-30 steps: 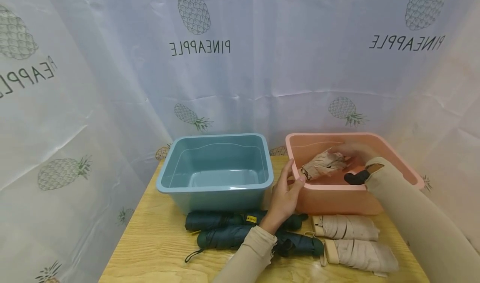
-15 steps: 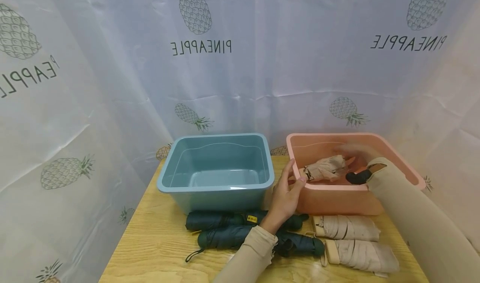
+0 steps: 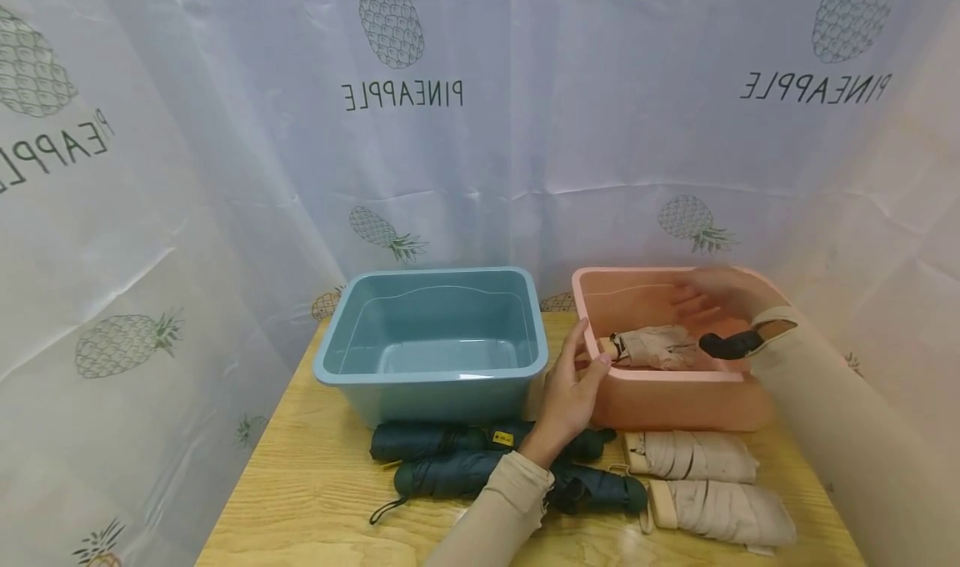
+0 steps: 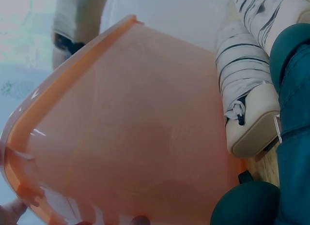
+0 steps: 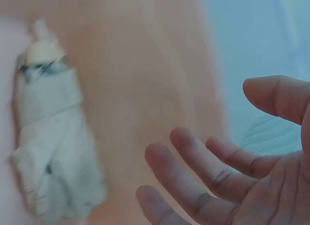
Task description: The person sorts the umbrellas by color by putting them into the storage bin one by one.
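Note:
At the near left corner of the pink plastic bin (image 3: 675, 400), my left hand (image 3: 566, 392) holds the rim, thumb on the front and fingers along the left side. A beige folded umbrella (image 3: 656, 348) lies inside on the bin's floor; it shows in the right wrist view, wrapped, its pale handle end (image 5: 43, 53) uppermost. My right hand (image 3: 708, 292) hovers over the bin's back part with fingers spread, apart from the umbrella and holding nothing. A black band (image 3: 727, 345) sits at that wrist.
Left of the pink bin stands a blue bin (image 3: 431, 379). Dark green folded umbrellas (image 3: 450, 477) lie before both bins on the wooden table (image 3: 300, 484). Two beige folded umbrellas, one behind (image 3: 693, 456) and one in front (image 3: 731, 509), lie front right. A pineapple-print curtain (image 3: 510, 150) hangs behind.
The right hand has let go of the beige umbrella and drawn up and to the right. The umbrella has settled flatter in the pink bin. My left hand stays at the corner.

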Demonstrator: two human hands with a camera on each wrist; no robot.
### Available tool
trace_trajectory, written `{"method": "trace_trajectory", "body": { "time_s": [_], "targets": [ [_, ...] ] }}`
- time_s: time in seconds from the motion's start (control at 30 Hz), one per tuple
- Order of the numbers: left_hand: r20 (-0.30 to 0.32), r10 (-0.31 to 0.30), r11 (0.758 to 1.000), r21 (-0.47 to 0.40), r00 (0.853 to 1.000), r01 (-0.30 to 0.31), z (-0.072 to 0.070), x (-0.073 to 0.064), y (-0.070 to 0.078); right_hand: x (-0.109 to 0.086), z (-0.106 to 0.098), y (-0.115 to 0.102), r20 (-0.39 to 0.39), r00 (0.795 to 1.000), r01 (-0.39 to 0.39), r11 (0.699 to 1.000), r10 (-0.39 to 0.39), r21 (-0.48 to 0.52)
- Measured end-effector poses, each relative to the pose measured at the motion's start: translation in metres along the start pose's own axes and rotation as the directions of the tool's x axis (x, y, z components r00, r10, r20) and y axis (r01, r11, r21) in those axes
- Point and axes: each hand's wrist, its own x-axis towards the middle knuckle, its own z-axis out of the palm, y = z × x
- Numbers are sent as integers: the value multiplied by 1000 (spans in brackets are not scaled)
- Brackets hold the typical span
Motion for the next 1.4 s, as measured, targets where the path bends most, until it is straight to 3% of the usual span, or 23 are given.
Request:
{"method": "trace_trajectory", "body": {
  "time_s": [0.03, 0.13, 0.2, 0.27, 0.37, 0.5, 0.6, 0.7, 0.9, 0.93, 1.07, 1.23, 1.27, 1.33, 1.37, 1.4],
  "targets": [
    [-1, 3, 1000, -2, 1000, -3, 0, 0, 0, -7, 1, -7, -91, 996, -15, 998, 9, -63],
    [-8, 10, 1000, -2, 1000, -10, -1, 1, 0, -24, -1, -25, -158, 982, 87, 988, -107, -127],
    [-10, 10, 1000, -6, 1000, -10, -1, 1, 0, -37, 0, -35, -224, 956, 158, 977, -188, -145],
    [-11, 9, 1000, -8, 1000, -9, -1, 1, -1, -51, 4, -40, -297, 914, 238, 959, -276, -157],
    [-10, 8, 1000, -12, 1000, -8, 0, 1, 0, -74, 13, -40, -382, 822, 388, 906, -422, -166],
    [-13, 11, 1000, -8, 1000, -11, 1, 2, -1, -100, 33, -27, -371, 676, 642, 756, -637, -126],
    [-19, 8, 1000, 1, 1000, -8, 1, 2, 0, -114, 50, -12, -318, 588, 771, 634, -744, -60],
    [-19, 11, 1000, 7, 1000, -10, 1, 2, 0, -124, 69, 6, -309, 525, 837, 547, -793, 18],
    [-15, 18, 1000, 15, 1000, -17, -1, 2, -1, -126, 92, 46, -316, 383, 910, 295, -868, 293],
    [-15, 16, 1000, 20, 1000, -16, -2, 1, -1, -126, 94, 52, -325, 370, 911, 272, -870, 309],
    [-13, 7, 1000, 17, 1000, -7, -2, 1, -2, -128, 101, 74, -384, 351, 912, 218, -854, 349],
    [-12, -4, 1000, 21, 1000, 4, 1, 1, -3, -126, 110, 102, -453, 384, 901, 218, -804, 376],
    [-12, -4, 1000, 23, 1000, 5, 2, 1, -4, -125, 112, 108, -463, 404, 896, 238, -789, 376],
    [-13, -1, 1000, 29, 1000, 2, 3, 1, -4, -125, 113, 118, -476, 471, 877, 332, -743, 348],
    [-13, 2, 1000, 30, 1000, -2, 3, 1, -4, -125, 114, 123, -479, 521, 852, 399, -706, 339],
    [-12, 5, 1000, 30, 1000, -4, 3, 1, -4, -126, 114, 128, -477, 580, 814, 485, -660, 319]
  ]
}}
